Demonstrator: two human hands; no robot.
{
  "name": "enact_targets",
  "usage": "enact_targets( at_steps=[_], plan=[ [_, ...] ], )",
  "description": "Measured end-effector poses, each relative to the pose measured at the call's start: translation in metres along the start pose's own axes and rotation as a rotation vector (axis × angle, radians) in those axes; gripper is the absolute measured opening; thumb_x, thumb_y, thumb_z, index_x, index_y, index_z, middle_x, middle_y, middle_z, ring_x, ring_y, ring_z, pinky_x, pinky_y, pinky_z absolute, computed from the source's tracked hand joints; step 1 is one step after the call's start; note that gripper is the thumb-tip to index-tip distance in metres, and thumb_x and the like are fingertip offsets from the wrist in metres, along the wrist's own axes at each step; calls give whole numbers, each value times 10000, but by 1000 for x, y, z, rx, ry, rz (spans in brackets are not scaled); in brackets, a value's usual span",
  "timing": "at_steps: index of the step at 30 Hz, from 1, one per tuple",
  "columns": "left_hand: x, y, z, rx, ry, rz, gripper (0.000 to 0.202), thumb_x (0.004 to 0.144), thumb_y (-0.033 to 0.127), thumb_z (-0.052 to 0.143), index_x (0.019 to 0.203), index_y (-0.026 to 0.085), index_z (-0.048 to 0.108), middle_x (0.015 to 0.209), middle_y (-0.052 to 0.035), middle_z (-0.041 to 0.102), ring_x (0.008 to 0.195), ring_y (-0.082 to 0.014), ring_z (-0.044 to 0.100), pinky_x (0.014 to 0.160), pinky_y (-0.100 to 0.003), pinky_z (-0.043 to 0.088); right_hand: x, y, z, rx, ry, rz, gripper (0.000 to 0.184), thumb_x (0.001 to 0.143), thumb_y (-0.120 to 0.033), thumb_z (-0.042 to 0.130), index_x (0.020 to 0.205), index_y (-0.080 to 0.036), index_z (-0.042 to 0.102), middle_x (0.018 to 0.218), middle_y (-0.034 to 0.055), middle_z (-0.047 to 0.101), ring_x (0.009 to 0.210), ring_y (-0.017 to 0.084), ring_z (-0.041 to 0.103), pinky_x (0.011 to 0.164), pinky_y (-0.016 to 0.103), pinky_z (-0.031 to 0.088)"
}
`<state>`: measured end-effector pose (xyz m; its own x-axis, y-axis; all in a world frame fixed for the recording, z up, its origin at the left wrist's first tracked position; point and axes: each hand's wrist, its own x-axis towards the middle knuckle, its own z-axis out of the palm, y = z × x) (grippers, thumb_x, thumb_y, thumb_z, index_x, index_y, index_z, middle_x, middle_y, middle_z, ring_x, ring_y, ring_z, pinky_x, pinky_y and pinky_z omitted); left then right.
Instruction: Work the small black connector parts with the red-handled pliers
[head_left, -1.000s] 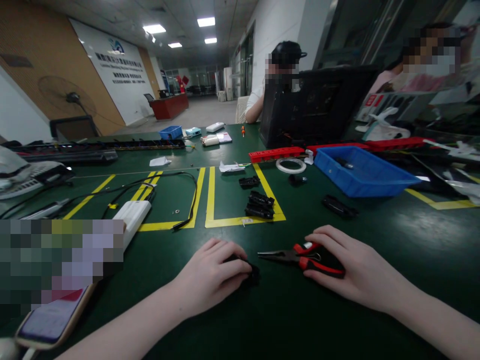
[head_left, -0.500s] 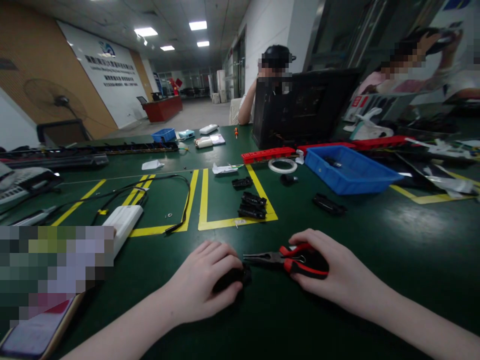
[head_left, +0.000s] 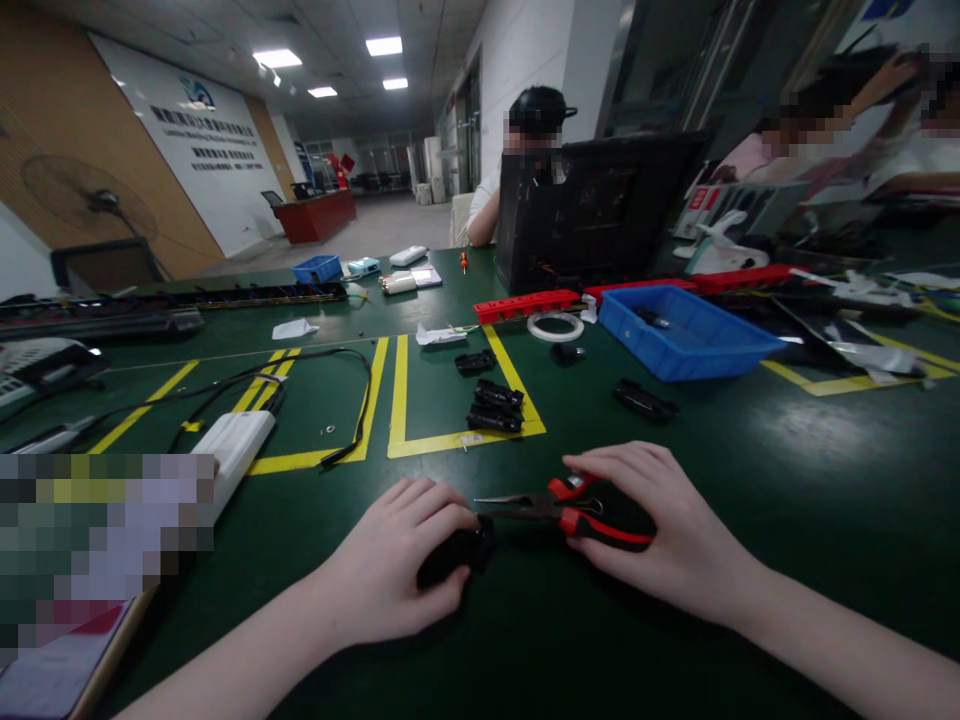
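Observation:
My left hand (head_left: pixel 409 560) is closed around a black plastic part (head_left: pixel 480 545) close to the table top, its fingers covering most of it. My right hand (head_left: pixel 667 530) grips needle-nose pliers (head_left: pixel 536 506) by their red and black handles. The jaws are slightly apart and point left, their tips beside the part in my left hand; whether they touch it I cannot tell. Beyond my hands, several similar black parts lie on the green table: two side by side (head_left: pixel 496 405), one behind them (head_left: pixel 475 361), and one farther right (head_left: pixel 646 399).
A blue bin (head_left: pixel 686 335) stands at the back right beside a white tape ring (head_left: pixel 555 327). Red strips (head_left: pixel 529 304) run behind them. A white power strip (head_left: pixel 236 440), a black cable (head_left: pixel 369 400) and a phone (head_left: pixel 71 650) lie left. A person (head_left: pixel 487 205) sits opposite behind a black case.
The plier jaws have opened a little. The whole scene has shifted slightly left as the camera turned. My left hand keeps its hold on the black part.

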<state>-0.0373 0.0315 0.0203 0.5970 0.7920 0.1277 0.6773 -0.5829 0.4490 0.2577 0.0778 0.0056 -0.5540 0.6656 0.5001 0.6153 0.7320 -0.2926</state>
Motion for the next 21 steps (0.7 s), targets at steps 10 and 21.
enact_targets(
  at_steps=[10, 21],
  plan=[
    [0, -5, 3, -18, 17, 12, 222, 908, 210, 561, 1130, 224, 571, 1111, -47, 623, 977, -218, 568, 861, -382, 464, -3, 0, 1, -148, -40, -189, 541, 797, -392, 667, 1289, -203, 547, 1093, 95, 689, 1103, 295, 604, 1061, 540, 323],
    [-1, -7, 6, -45, 92, 35, 246, 922, 208, 546, 1167, 214, 565, 1142, -65, 636, 994, -217, 598, 863, -391, 492, -1, -1, 0, -137, -62, -148, 423, 776, -383, 674, 1166, -232, 617, 1042, 75, 693, 1059, 290, 616, 1066, 559, 321]
  ],
)
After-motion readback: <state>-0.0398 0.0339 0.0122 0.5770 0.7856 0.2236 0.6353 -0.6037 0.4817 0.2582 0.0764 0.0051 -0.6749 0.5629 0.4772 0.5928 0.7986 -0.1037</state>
